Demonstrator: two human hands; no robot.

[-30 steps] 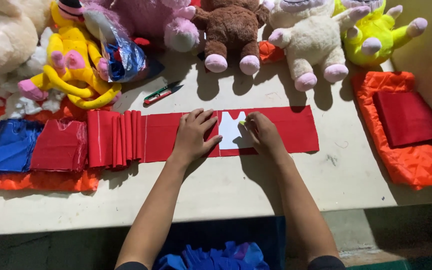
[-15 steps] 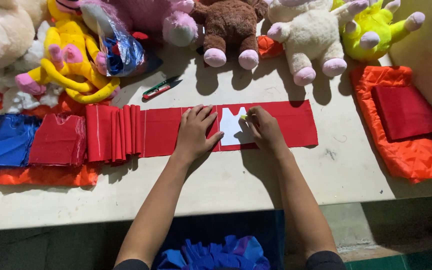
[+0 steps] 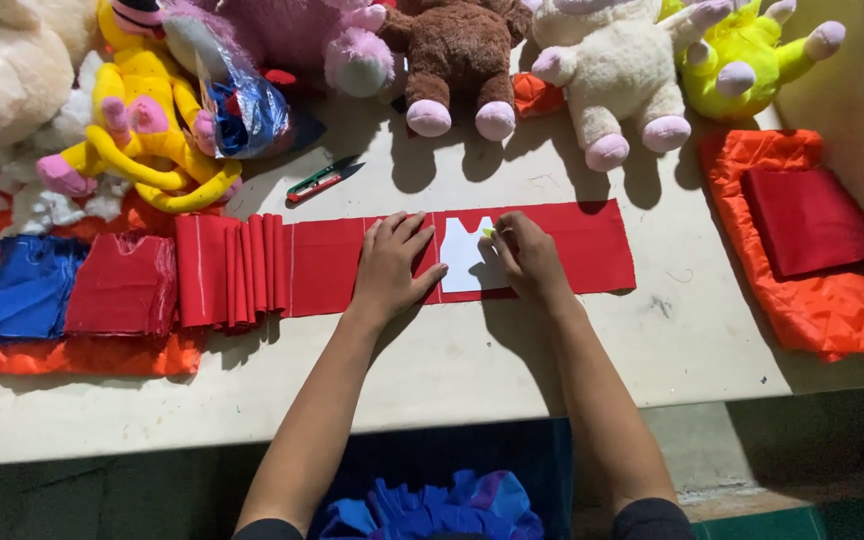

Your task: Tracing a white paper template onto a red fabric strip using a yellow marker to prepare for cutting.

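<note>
A long strip of red fabric (image 3: 592, 245) lies flat across the table, its left end folded into pleats (image 3: 242, 268). A white shirt-shaped paper template (image 3: 464, 262) rests on the strip. My left hand (image 3: 392, 268) presses flat on the fabric at the template's left edge, fingers spread. My right hand (image 3: 527, 255) rests on the template's right side, pinching a small pale green piece of chalk (image 3: 489, 232) against it.
Stuffed toys line the back: yellow (image 3: 142, 140), brown (image 3: 462, 60), cream (image 3: 617, 75), lime green (image 3: 752, 60). Green-handled snips (image 3: 320, 182) lie behind the strip. Cut red (image 3: 122, 285) and blue (image 3: 27, 290) pieces sit left; orange quilted cloth with folded red fabric (image 3: 812, 220) right.
Both hands keep their places on the fabric and template; the view has only shifted slightly.
</note>
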